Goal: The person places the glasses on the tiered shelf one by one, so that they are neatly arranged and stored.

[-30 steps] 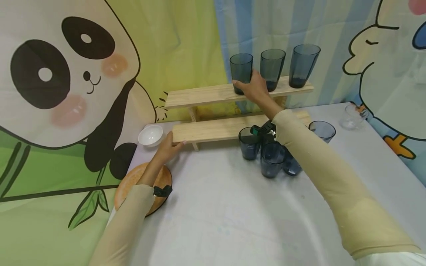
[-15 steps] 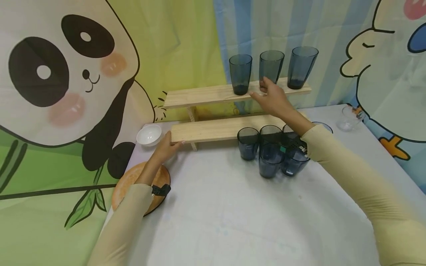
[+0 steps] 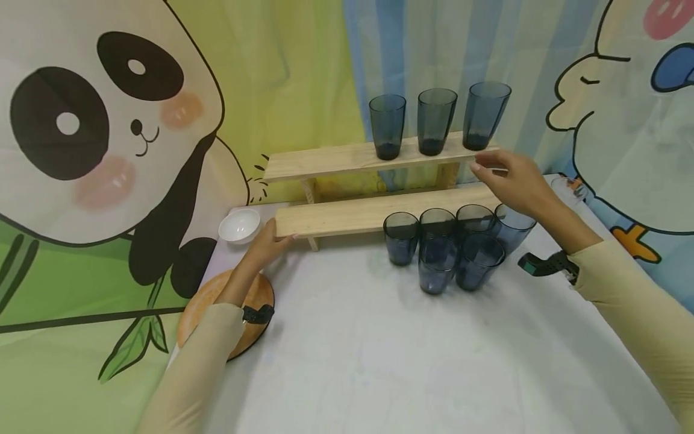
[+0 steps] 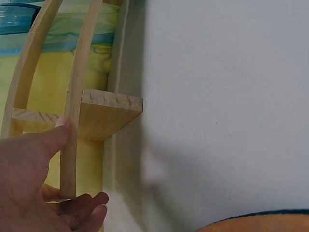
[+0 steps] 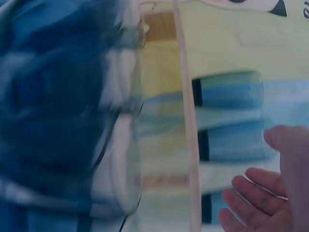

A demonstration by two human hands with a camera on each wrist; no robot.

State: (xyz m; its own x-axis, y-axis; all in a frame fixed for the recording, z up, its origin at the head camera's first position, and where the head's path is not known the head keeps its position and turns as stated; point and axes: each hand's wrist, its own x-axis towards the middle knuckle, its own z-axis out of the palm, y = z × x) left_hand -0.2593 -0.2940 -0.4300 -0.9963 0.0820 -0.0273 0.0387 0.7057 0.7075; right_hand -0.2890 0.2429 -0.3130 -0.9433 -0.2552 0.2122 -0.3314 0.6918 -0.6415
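My left hand (image 3: 260, 246) grips the left end of the lower board of a two-tier wooden shelf (image 3: 336, 216). In the left wrist view the thumb lies on one face of that board (image 4: 73, 159), fingers round the other side. Three dark blue tumblers stand upright along the upper board: a left one (image 3: 387, 128), a middle one (image 3: 436, 122) and a right one (image 3: 486, 116). My right hand (image 3: 517, 184) hovers by the shelf's right end, fingers loosely bent, holding nothing. The right wrist view shows that hand (image 5: 270, 193) near the tumblers, its palm bare.
Several blue tumblers (image 3: 479, 263) cluster in front of the lower board's right half. A white bowl (image 3: 240, 226) sits left of the shelf. An orange round plate (image 3: 260, 301) lies under my left forearm. A clear glass (image 3: 569, 188) stands behind my right wrist.
My right hand has left the left tumbler on the upper board and moved right, past the other two, to the shelf's right end. My left hand has kept its grip.
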